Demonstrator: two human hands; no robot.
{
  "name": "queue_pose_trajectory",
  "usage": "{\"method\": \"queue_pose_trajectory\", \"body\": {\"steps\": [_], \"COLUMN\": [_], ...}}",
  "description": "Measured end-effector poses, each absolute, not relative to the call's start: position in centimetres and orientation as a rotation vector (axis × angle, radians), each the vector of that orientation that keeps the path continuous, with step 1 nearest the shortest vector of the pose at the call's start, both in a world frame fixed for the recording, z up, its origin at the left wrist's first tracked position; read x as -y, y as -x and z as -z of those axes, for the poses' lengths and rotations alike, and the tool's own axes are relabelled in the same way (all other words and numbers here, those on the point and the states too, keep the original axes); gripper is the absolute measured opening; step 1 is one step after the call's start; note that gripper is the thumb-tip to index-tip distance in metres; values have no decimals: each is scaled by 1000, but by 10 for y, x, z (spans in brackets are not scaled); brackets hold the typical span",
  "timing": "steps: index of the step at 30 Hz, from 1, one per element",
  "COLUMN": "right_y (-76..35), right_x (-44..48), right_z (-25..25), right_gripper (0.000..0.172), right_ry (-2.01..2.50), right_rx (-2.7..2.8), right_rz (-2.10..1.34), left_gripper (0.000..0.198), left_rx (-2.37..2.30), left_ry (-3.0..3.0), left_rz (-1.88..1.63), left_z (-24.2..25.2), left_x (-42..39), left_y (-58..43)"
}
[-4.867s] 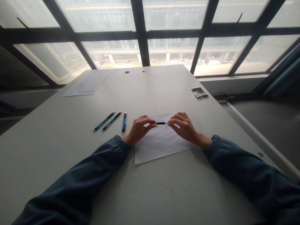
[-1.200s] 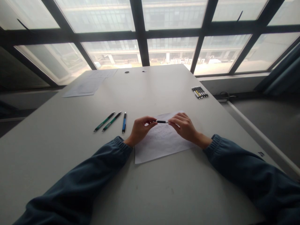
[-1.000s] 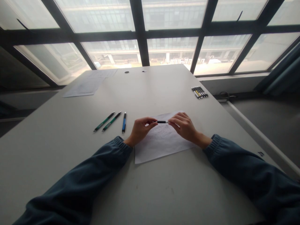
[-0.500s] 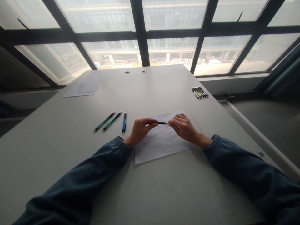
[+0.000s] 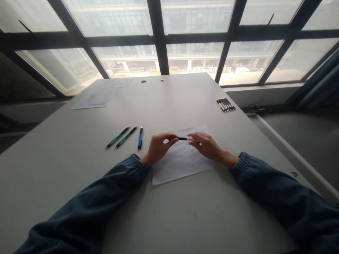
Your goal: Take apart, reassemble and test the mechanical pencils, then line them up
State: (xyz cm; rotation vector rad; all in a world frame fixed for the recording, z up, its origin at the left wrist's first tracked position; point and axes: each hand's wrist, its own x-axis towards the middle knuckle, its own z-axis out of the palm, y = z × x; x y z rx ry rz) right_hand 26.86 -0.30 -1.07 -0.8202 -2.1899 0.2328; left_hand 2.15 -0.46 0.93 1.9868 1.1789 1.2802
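Note:
A pen with a black grip section and a white barrel [image 5: 182, 138] is held level above a sheet of white paper [image 5: 172, 169]. My left hand [image 5: 160, 146] pinches its dark end between thumb and fingertips. Around the white end, my right hand [image 5: 208, 145] has thumb and forefinger apart, with the barrel showing in the gap; whether a finger still touches it is hard to see. Faint marks show on the paper under both hands. Left of my left hand lie a blue pen [image 5: 140, 138] and two green pens [image 5: 118, 137] [image 5: 126, 137].
A row of several black, white and yellow pens [image 5: 226, 104] lies near the table's right edge. More paper sheets [image 5: 92, 97] rest at the far left. Two small round fittings [image 5: 143, 82] sit at the back of the white table [image 5: 169, 102], before the windows.
My right thumb and fingers have spread from their pinch on the white end, baring more of the barrel. My left hand keeps its hold, almost unmoved.

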Motion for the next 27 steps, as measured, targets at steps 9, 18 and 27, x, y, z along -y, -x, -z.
{"method": "queue_pose_trajectory", "body": {"steps": [9,18,27], "right_y": [-269,-267,-267], "right_x": [2,6,7], "right_z": [14,6,5], "right_gripper": [6,10,22], "right_ry": [885,821,814], "right_rx": [2100,2147,2202], "right_rz": [-200,-147,-128], "left_gripper": [25,21,22], "left_rx": [-1167,-1094,-1064], "left_ry": [-1885,-1914,-1991], "left_rz": [-1293,-1301,-1303], "left_z": [1,-2,0], "left_x": [0,1,1], "left_y": [-20,-18,-17]}}
